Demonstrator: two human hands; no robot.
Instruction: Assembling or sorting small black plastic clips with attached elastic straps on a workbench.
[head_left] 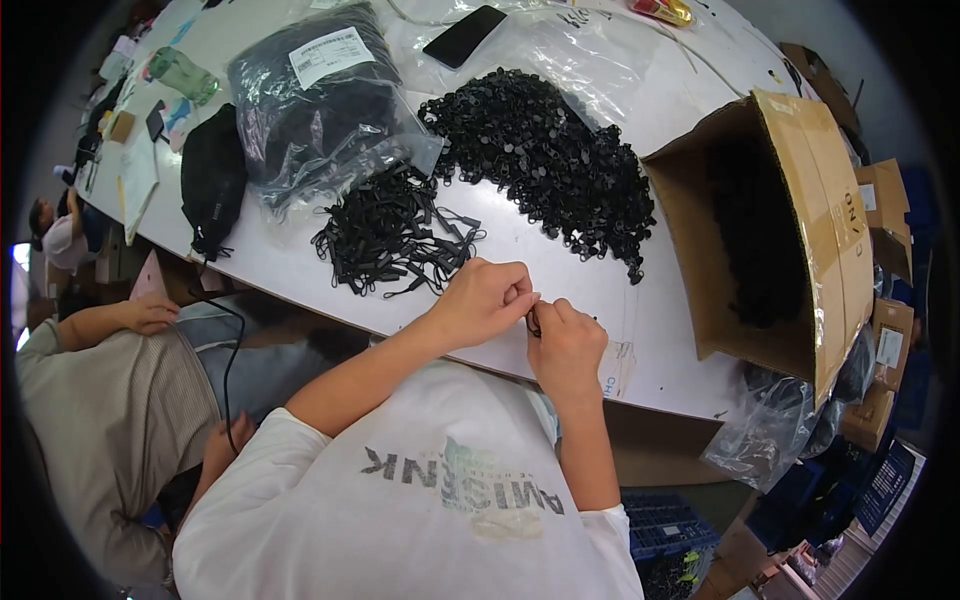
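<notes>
My left hand [488, 302] and my right hand [567, 343] meet at the table's near edge, fingertips pinched close together. Between them shows a bit of a small black looped piece [534, 322], mostly hidden by the fingers of my right hand. What my left fingertips grip is too small to make out. Just beyond my left hand lies a loose heap of black cord zipper pulls [385, 230] with thin loops. Farther off, a wide pile of small black zipper sliders [550, 150] spreads over the white table [510, 235].
A filled clear plastic bag [315, 110] of black pieces and a black pouch [213, 185] lie left. A phone [464, 36] rests at the back. An open cardboard box [825, 220] lies on its side at right. A person [110, 420] sits close on my left.
</notes>
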